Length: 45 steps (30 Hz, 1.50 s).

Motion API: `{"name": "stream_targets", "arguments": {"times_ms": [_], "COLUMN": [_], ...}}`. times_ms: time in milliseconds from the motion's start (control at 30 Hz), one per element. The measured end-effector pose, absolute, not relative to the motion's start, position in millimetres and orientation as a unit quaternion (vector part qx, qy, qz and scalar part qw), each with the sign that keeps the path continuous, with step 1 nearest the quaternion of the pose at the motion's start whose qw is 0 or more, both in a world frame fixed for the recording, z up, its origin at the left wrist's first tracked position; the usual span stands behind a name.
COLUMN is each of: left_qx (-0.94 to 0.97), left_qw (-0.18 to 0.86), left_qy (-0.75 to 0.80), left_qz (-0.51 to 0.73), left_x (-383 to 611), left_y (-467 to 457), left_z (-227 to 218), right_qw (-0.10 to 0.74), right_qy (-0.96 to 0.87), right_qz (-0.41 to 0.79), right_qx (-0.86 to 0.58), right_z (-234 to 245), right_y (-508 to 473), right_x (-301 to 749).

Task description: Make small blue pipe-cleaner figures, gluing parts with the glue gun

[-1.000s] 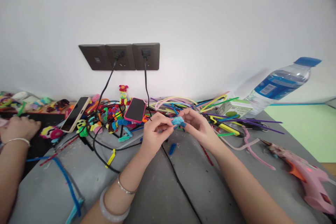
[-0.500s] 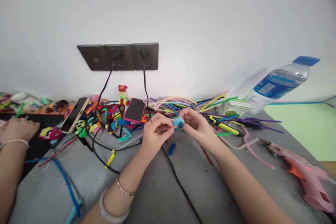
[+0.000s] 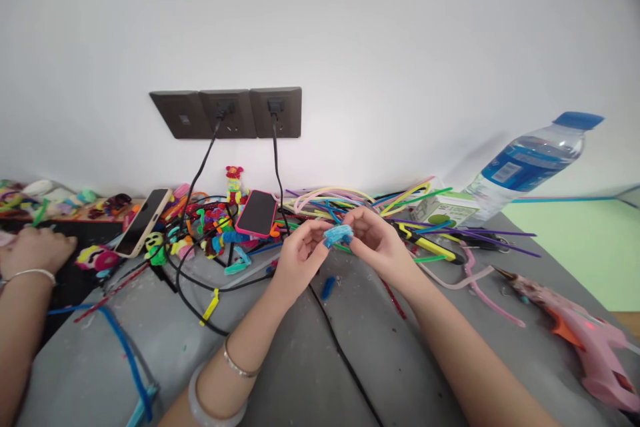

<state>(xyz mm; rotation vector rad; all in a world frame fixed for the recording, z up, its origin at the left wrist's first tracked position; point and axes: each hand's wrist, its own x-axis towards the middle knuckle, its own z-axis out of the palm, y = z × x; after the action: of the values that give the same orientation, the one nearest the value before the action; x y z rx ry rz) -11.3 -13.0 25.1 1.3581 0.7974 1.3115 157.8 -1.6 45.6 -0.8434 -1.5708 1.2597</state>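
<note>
A small light-blue fuzzy pipe-cleaner piece [image 3: 339, 234], with darker blue at its ends, is held up between both hands over the table. My left hand [image 3: 303, 259] pinches its left end between thumb and fingers. On the other side my right hand [image 3: 379, 245] grips the right end the same way. Below them a short dark-blue pipe-cleaner scrap [image 3: 328, 288] lies on the grey table [image 3: 280, 360], beside a black cable [image 3: 345, 355].
Loose pipe cleaners [image 3: 340, 199] heap along the wall, near yellow-handled pliers [image 3: 431, 244]. A pink glue gun [image 3: 583, 340] lies at right, and a water bottle [image 3: 535, 163] leans behind. Phones [image 3: 257, 213] and pipe-cleaner figures [image 3: 234, 185] sit left of centre. Another person's hand [image 3: 37, 253] rests far left.
The left fingers have shifted their grip on the blue piece, which now shows more of its length between the hands. The camera view has tilted slightly up.
</note>
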Motion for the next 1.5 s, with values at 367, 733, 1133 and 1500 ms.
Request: {"name": "stream_targets", "arguments": {"times_ms": [367, 733, 1133, 1500], "left_qx": [0.549, 0.549, 0.544, 0.545], "left_qw": [0.511, 0.498, 0.495, 0.501], "left_qy": [0.361, 0.388, 0.396, 0.406], "left_qz": [0.554, 0.548, 0.550, 0.536], "left_x": [-11.3, -11.2, -10.4, -10.4], "left_y": [-12.9, -13.0, -13.1, -12.6], "left_z": [22.3, 20.5, 19.5, 20.6], "right_qw": [0.451, 0.430, 0.423, 0.410], "right_qy": [-0.666, -0.684, -0.687, -0.672], "right_qz": [0.462, 0.446, 0.440, 0.461], "right_qx": [-0.374, -0.385, -0.395, -0.410], "right_z": [53.8, 51.4, 52.3, 52.5], "right_y": [-4.2, -4.5, -4.7, -4.2], "right_x": [155.8, 155.5, 154.4, 155.8]}}
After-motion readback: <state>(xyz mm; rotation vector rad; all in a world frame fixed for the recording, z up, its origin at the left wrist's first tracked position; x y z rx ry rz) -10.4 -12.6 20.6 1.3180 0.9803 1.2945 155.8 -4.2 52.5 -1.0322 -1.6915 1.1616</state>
